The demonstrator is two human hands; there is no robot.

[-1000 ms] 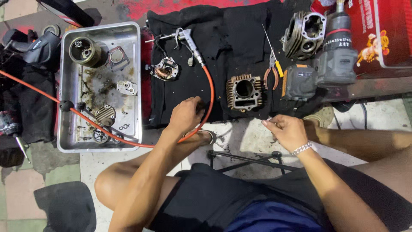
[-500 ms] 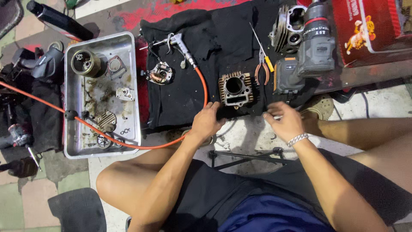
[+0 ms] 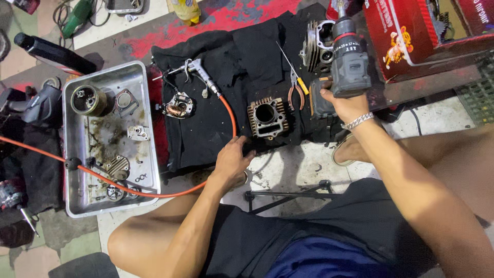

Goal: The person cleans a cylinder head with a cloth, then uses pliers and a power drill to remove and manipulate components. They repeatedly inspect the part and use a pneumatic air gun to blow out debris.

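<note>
My right hand (image 3: 343,105) is closed around the base of a grey and black cordless drill (image 3: 348,59) that stands at the right edge of a black cloth (image 3: 206,134). A bracelet sits on that wrist. My left hand (image 3: 234,157) lies palm down on the cloth's front edge with fingers apart and holds nothing. Just beyond it sits a finned metal engine cylinder (image 3: 266,117). Orange-handled pliers (image 3: 297,90) lie between the cylinder and the drill.
An air blow gun (image 3: 199,71) with an orange hose (image 3: 154,191) lies on the cloth beside a copper-wound stator (image 3: 177,106). A metal tray (image 3: 77,170) of greasy parts sits left. A cylinder head (image 3: 315,47), red box (image 3: 411,36) and black bottle (image 3: 51,53) stand behind.
My right hand has gone from the floor in front of me up to the drill and closed on it. My left hand has shifted right to the cloth's edge by the cylinder.
</note>
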